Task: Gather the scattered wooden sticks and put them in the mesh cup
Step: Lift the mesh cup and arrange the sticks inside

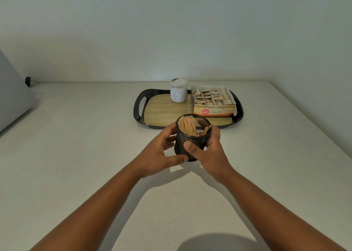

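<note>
Over white counter (76, 155), left hand (160, 155) & right hand (207, 151) grip mesh cup (188, 146) (wooden sticks (187, 127) inside).

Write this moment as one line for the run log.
mesh cup: held, both hands | wooden sticks: inside cup | left hand: gripping | right hand: gripping | tray: behind

Black mesh cup (191, 143) with wooden sticks (187, 127) inside.
The round cup tilts slightly, its open mouth up and toward the camera. The pale sticks stand bundled against its left inner wall, a few leaning right.
</note>
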A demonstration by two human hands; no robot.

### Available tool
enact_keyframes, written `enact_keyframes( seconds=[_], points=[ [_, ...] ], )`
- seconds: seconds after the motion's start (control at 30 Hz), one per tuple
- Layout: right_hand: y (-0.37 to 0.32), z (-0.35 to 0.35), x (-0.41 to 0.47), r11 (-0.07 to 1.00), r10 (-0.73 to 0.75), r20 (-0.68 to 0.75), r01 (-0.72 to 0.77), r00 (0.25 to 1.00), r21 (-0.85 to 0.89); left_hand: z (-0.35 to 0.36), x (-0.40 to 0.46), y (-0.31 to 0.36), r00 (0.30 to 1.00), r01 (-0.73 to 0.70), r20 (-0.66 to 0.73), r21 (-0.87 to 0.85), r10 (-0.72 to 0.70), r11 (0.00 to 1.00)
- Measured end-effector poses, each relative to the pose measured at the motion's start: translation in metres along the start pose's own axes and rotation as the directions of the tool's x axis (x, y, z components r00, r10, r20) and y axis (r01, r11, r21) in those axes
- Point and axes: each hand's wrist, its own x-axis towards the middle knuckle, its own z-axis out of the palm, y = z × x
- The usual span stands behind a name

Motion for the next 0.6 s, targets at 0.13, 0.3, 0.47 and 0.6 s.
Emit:
enact_keyframes(
  seconds=[0.13, 0.3, 0.47, 0.6],
  points=[
    [0.004, -0.004, 0.033, 1.000, 0.020, 0.021, -0.020, 1.000, -0.002, -0.007, 0.028, -0.010, 0.994, -0.035, -0.100, 0.013, 0.036, 0.999],
    [0.009, -0.011, 0.080, 0.996, -0.035, -0.034, 0.032, 0.999, -0.085, -0.025, 0.065, -0.025, 0.977, -0.035, -0.210, 0.025, 0.040, 0.999],
    [0.014, -0.012, 0.126, 0.960, -0.054, -0.057, 0.036, 0.997, -0.277, -0.041, 0.108, -0.039, 0.967, -0.038, -0.251, 0.009, 0.039, 0.999],
    [0.019, -0.017, 0.163, 0.861, -0.061, -0.109, -0.003, 0.992, -0.508, -0.049, 0.144, -0.057, 0.955, -0.026, -0.294, 0.017, 0.030, 1.000]
  ],
)
